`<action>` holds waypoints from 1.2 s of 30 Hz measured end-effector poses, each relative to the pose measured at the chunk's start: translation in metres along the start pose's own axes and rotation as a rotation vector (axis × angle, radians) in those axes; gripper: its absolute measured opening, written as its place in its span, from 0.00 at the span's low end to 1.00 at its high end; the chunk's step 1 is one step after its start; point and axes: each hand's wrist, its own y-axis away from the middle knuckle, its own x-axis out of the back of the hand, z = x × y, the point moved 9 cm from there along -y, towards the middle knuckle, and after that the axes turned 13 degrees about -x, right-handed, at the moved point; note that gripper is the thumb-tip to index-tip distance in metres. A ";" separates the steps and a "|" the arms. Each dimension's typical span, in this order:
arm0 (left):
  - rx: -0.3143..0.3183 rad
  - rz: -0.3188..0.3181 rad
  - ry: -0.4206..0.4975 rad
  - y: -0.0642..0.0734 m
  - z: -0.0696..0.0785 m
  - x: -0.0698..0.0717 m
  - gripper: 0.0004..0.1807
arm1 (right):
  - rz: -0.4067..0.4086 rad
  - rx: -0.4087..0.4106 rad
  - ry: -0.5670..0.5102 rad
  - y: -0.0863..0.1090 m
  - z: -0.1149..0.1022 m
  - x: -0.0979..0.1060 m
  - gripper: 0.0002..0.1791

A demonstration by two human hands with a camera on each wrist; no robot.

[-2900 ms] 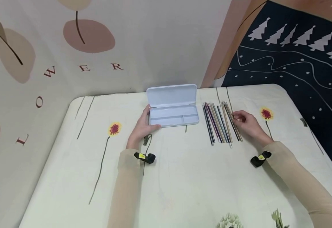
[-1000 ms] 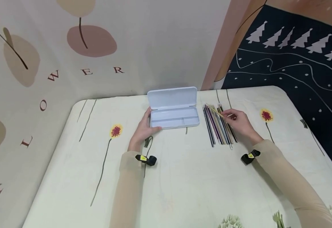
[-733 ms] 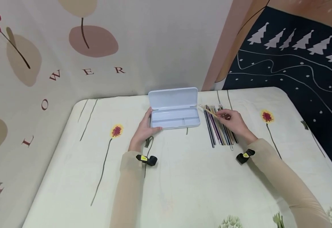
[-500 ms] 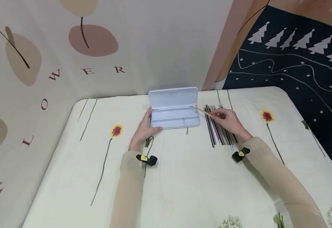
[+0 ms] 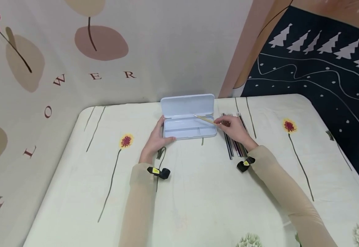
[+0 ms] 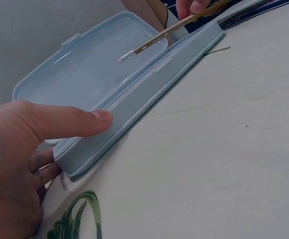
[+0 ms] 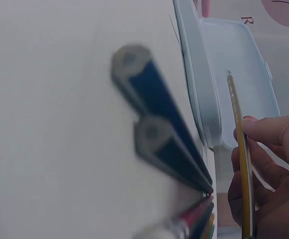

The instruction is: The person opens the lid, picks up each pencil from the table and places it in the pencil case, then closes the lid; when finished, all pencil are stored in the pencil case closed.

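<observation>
A light blue pencil case (image 5: 179,123) stands with its lid up at the table's back edge, its compartments holding nothing. My left hand (image 5: 154,140) grips its left end; in the left wrist view the thumb (image 6: 74,121) lies over the front wall, fingers behind the end. My right hand (image 5: 233,128) pinches a yellow pencil (image 5: 204,119) by thumb and fingers. That pencil slants over the case's right half, its pale end (image 7: 230,74) pointing left, apart from the tray floor. Beneath the right hand lies a row of several pencils (image 5: 228,145), partly hidden.
A white cloth with printed flowers covers the table (image 5: 191,192). Right behind the case rises a pale printed wall (image 5: 185,51); a dark panel with white trees (image 5: 315,68) hangs at the right. Black wrist cameras (image 5: 164,173) sit on both sleeves.
My right hand has picked a yellow pencil from the row's right side and carried it left, from above the other pencils to over the case. The left hand keeps its grip on the case.
</observation>
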 end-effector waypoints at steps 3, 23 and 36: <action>-0.003 0.002 0.007 0.000 -0.001 -0.001 0.58 | -0.009 -0.002 -0.007 -0.003 -0.003 -0.006 0.10; -0.011 -0.001 -0.004 -0.001 0.001 -0.001 0.58 | -0.073 0.111 -0.033 -0.019 -0.041 -0.047 0.09; -0.025 0.001 0.022 0.000 0.000 0.000 0.56 | -0.178 0.129 -0.041 -0.030 -0.051 -0.074 0.08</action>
